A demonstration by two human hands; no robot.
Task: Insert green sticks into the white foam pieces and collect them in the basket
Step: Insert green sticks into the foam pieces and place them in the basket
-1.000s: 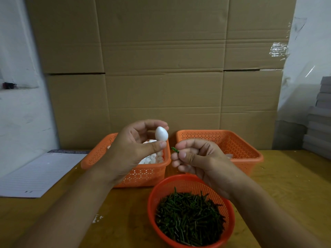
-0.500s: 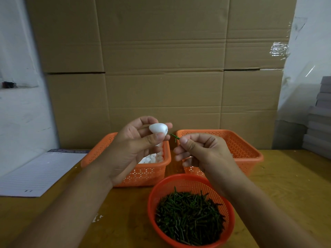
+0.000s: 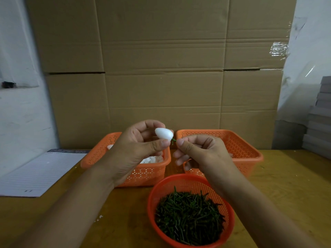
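Note:
My left hand (image 3: 138,149) pinches a white egg-shaped foam piece (image 3: 163,133) between thumb and fingers, tilted with its narrow end toward the right. My right hand (image 3: 200,151) pinches a short green stick (image 3: 173,140) whose tip touches the foam's narrow end. Both hands are raised above the orange baskets. The left orange basket (image 3: 143,174) holds several white foam pieces (image 3: 152,159). A round red-orange bowl (image 3: 189,181) in front is filled with green sticks (image 3: 189,215). The right orange basket (image 3: 245,153) is mostly hidden behind my right hand.
A wooden table (image 3: 286,194) carries everything. A lined paper pad (image 3: 41,172) lies at the left. Large cardboard boxes (image 3: 161,68) stand close behind the baskets. Grey stacked sheets (image 3: 320,119) sit at the far right.
The foam piece has tipped from upright to sideways in my left hand. My right hand rose and brought the green stick up to the foam's narrow end.

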